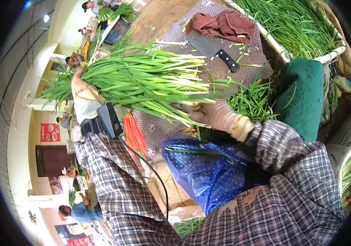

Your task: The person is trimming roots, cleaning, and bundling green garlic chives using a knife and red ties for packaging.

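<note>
A large bunch of garlic chives stretches across the middle, its green leaves to the left and pale stalk ends to the right. My left hand, in a light glove, is closed around the leafy part and holds the bunch up. My right hand, in a striped glove, has its fingers curled and pinched on stalks at the bunch's lower right edge; its fingertips are partly blurred. Loose green trimmings lie just beyond the right hand. A cleaver with a black handle rests flat on the bumpy grey mat.
A brown cloth touches the cleaver. Red ties hang beside my left forearm. Blue dotted plastic covers my lap. At right are a green padded roll and a white-edged crate of greens. Several people work farther off at left.
</note>
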